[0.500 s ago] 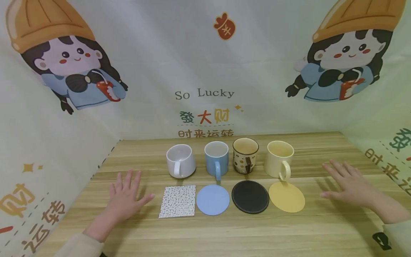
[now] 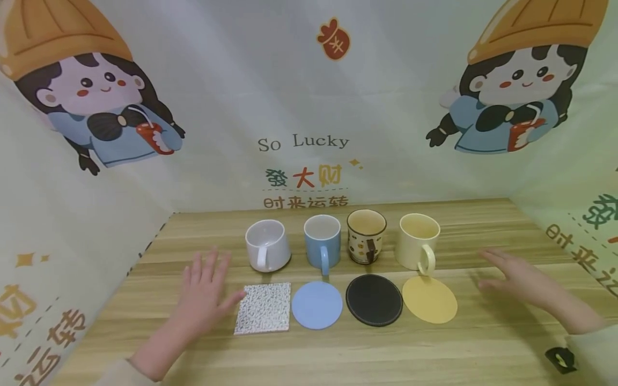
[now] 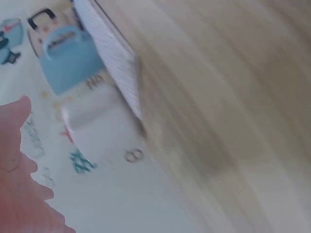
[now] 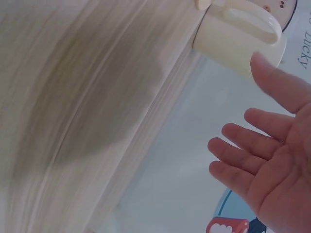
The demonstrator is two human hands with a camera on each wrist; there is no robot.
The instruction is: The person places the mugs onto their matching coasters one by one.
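My left hand (image 2: 205, 292) hovers over the wood table with fingers spread, its thumb tip at the edge of the square patterned coaster (image 2: 263, 308). Nearest beyond it stands a white mug (image 2: 274, 252), handle toward me. My right hand (image 2: 521, 279) is held off the table at the right, fingers straight, nothing in it; in the right wrist view its thumb points toward the pale yellow mug (image 4: 233, 41). Between these stand a blue mug (image 2: 318, 249) and a cream spotted mug (image 2: 358, 249) with a brown handle. Round coasters in blue (image 2: 317, 305), black (image 2: 374, 300) and yellow (image 2: 429, 300) lie in front.
Behind and beside the table (image 2: 338, 356) hangs a printed cloth (image 2: 217, 107) with cartoon figures and lettering. The mugs form a row toward the back, with the coasters in a row nearer me. A small black item (image 2: 561, 359) shows by the right sleeve.
My left hand has moved right, toward the square coaster and the white mug. The right hand has turned more on its side. The head view has shifted slightly.
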